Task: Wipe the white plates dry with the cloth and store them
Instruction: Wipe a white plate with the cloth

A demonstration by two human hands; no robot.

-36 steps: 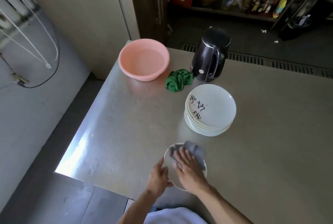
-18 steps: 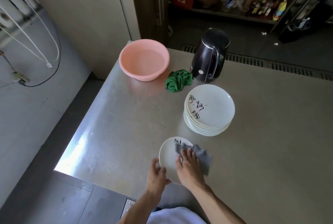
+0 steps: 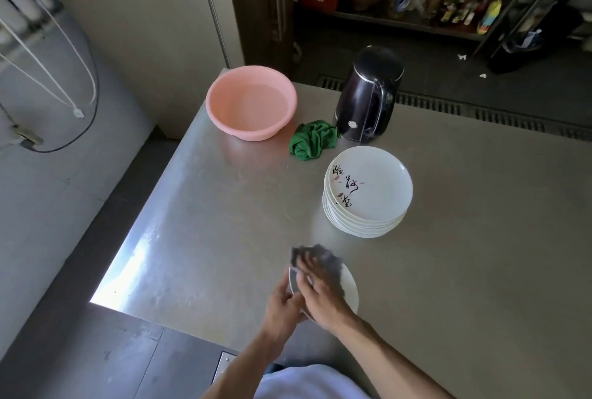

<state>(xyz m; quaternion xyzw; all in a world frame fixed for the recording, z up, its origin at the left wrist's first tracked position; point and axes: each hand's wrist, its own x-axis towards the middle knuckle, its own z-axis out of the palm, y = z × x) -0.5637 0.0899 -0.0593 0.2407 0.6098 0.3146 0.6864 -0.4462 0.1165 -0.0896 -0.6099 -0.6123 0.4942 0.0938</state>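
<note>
A white plate (image 3: 349,287) is held tilted at the near edge of the steel table. My left hand (image 3: 282,301) grips its left rim. A grey cloth (image 3: 330,262) lies on the plate's face, and my right hand (image 3: 320,291) presses it there with fingers spread and blurred by motion. Both hands hide much of this plate. A stack of several white plates (image 3: 368,193) with black brush writing stands further back to the right.
A pink basin (image 3: 251,103) holding water sits at the table's far left corner. A crumpled green cloth (image 3: 312,139) lies beside a black kettle (image 3: 368,95). The steel table (image 3: 480,254) ends at a left edge and a near edge; shelves stand beyond.
My right hand has swept the grey cloth up and left across the plate. The plate has turned in my left hand, and the writing on it is now covered.
</note>
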